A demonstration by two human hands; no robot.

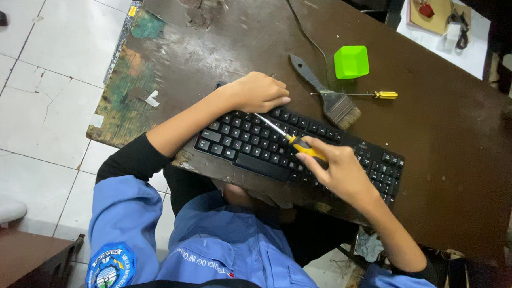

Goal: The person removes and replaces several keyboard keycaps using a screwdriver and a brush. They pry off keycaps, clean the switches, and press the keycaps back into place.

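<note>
On keyboard [301, 151]: right hand [337, 170] grips screwdriver [293, 141]; left hand [259, 93] curled, steadying; green cup [351, 61] empty.

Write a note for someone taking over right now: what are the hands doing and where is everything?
Left hand: resting on the top left edge of the black keyboard.
Right hand: gripping a yellow-handled screwdriver, tip pointing at the upper keys.
On the table behind the keyboard: a paintbrush, a green plastic cup, a second screwdriver.
Done: no keys visibly removed.
Left: cannot tell from this view.
</note>
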